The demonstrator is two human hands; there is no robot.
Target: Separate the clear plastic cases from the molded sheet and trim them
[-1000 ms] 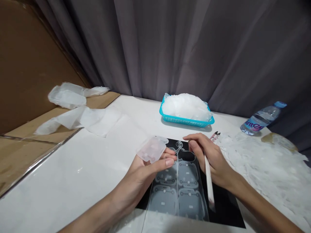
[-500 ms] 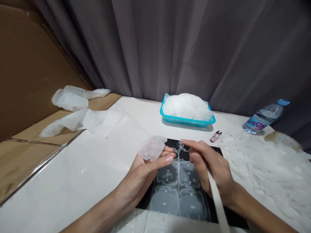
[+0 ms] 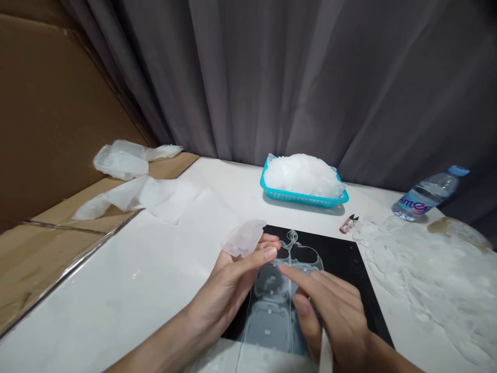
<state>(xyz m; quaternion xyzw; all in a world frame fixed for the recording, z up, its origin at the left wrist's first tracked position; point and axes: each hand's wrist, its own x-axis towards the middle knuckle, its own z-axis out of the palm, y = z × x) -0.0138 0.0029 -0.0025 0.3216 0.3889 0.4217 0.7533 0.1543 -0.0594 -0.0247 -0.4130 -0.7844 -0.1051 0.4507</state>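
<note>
My left hand point(image 3: 240, 274) holds a thin, translucent, moulded plastic piece point(image 3: 244, 238), or a small stack of them, between fingers and palm. Under both hands a translucent sheet of moulded pieces point(image 3: 267, 324) with rounded outlines lies on a black mat point(image 3: 349, 259). My right hand point(image 3: 330, 305) is over the sheet's right half, index finger stretched out and thumb apart from it. Its fingertip is at the upper middle of the sheet, close to a piece's edge; whether it touches is unclear. A pale strap point(image 3: 326, 352) shows by the right hand.
A blue basket point(image 3: 306, 198) heaped with translucent pieces stands at the back. Pink thread snips point(image 3: 348, 224), a water bottle point(image 3: 429, 194) and a spread of clear scrap point(image 3: 435, 280) are at right. Cardboard point(image 3: 58, 243) with translucent sheets point(image 3: 124, 158) is at left.
My right hand has come nearer, from the looped top of the sheet down to its upper pieces. My left hand keeps its hold, nearly still. The view has shifted slightly.
</note>
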